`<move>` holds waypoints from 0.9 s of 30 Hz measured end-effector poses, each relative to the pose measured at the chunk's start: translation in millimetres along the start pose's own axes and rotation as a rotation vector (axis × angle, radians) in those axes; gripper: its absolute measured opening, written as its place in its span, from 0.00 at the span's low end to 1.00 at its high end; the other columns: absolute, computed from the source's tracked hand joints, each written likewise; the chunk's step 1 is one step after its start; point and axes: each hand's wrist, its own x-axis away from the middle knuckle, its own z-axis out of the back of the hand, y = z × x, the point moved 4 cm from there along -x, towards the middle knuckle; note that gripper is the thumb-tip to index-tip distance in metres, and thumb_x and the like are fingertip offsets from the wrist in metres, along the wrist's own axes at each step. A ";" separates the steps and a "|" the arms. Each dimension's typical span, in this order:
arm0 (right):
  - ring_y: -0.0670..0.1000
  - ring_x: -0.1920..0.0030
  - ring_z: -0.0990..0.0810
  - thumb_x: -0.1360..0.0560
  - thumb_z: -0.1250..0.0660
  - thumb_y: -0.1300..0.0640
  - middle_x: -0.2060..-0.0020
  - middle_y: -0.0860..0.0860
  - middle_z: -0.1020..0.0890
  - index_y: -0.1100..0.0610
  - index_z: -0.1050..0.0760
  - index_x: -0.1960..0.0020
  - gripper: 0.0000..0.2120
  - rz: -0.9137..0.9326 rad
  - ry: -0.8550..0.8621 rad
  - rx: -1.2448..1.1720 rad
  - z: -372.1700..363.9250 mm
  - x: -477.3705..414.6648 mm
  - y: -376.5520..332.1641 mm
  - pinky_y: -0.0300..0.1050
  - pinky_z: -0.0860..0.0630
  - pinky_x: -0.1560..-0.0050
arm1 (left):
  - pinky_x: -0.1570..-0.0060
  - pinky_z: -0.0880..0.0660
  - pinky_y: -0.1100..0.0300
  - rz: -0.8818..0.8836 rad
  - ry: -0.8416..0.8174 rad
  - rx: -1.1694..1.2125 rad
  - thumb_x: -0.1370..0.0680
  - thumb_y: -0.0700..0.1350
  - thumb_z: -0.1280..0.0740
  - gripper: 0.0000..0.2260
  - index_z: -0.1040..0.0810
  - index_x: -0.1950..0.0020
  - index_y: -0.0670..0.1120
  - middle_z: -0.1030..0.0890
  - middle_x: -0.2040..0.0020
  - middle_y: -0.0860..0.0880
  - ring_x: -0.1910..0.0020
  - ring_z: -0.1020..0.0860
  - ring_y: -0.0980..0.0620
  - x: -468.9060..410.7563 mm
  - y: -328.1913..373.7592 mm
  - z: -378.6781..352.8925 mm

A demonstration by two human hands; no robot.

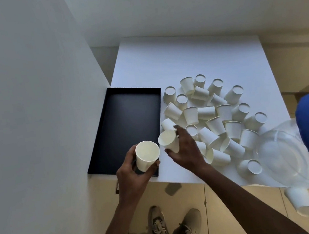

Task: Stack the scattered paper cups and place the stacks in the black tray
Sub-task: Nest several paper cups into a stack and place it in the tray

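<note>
My left hand (132,174) grips an upright white paper cup (146,155) over the near right corner of the black tray (104,150). Just to its right, my right hand (186,149) holds a second white cup (168,140), tilted with its mouth toward the first cup. The two cups are close together but apart. The tray lies at the left of the white table (182,60) and nothing sits inside it. Several loose paper cups (214,114) lie scattered in a heap to the right of the tray, some upright, some upside down, some on their sides.
A clear plastic bag (285,156) hangs over the table's near right corner, with one cup (251,166) beside it. Another cup (301,204) lies on the floor at lower right. A white wall (34,110) stands close on the left. My shoes (173,227) stand below the table edge.
</note>
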 end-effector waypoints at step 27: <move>0.42 0.38 0.25 0.20 0.36 0.43 0.36 0.45 0.25 0.53 0.31 0.25 0.27 -0.035 0.038 -0.418 69.2 60.1 -39.0 0.31 0.22 0.50 | 0.45 0.18 0.62 -0.184 -0.231 0.023 0.29 0.68 0.26 0.35 0.31 0.25 0.59 0.21 0.36 0.63 0.41 0.19 0.63 -6.4 44.1 -61.9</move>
